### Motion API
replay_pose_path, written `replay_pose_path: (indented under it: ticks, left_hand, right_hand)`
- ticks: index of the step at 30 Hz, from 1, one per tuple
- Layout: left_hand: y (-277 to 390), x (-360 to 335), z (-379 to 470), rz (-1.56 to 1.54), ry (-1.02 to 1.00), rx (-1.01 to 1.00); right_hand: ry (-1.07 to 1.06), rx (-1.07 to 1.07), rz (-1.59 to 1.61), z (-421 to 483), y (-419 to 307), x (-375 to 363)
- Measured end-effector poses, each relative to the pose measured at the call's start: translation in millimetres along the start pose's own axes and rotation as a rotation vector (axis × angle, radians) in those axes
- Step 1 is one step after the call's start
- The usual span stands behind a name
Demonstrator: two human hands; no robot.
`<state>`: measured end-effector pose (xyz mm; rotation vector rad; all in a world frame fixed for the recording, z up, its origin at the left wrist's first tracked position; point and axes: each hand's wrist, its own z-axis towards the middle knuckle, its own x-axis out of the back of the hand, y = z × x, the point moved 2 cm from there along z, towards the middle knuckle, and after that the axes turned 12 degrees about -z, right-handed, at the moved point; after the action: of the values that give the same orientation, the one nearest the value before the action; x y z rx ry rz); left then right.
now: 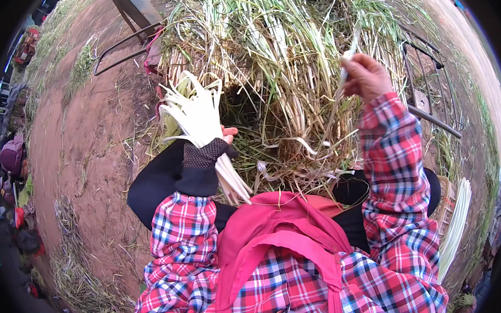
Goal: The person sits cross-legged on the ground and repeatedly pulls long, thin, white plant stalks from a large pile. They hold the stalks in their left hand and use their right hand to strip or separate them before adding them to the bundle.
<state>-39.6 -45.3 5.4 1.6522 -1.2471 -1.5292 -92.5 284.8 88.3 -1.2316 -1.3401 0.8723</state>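
Observation:
A bundle of peeled white plant stalks (201, 119) lies across my left hand (207, 154), its fringed ends pointing away from me. A dark dotted glove or cuff covers much of that hand, and its bare fingertips show to the right of the bundle. My right hand (365, 77) is raised over the right side of a large heap of green-topped stalks (278, 59). Between its thumb and fingers it pinches a thin pale stalk (350, 50). A limp strip trails down below that hand; where it joins the stalk is hard to tell.
Peelings and loose straw (288, 171) lie between my knees, before my red apron (281, 223). To my right, long pale stalks (454, 229) rest against a woven basket (444, 198). Bent metal frames (123, 56) flank the heap, with a grey post (131, 3) at upper left.

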Motion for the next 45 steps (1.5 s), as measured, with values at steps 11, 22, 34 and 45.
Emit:
replay_pose_path:
  ticks: [11, 22, 34, 45]
  left_hand:
    - [-8.1, -17.3, 3.4, 0.058, 0.080, 0.058]
    - [5.0, 6.5, 6.9, -0.019, 0.199, 0.096]
    - [47.2, -0.3, -7.5, -0.482, 0.305, 0.042]
    - [11.5, -18.3, -10.4, -0.248, 0.015, 0.168]
  right_hand:
    - [-0.275, 0.037, 0.199, -49.2, 48.0, -179.4]
    - [-0.618, -0.201, -1.411, -71.0, 116.6, -62.2]
    - [-0.783, 0.155, -0.421, -96.0, 72.2, -172.7]
    - [-0.603, 0.018, -0.402, -91.9, 56.5, -168.0]
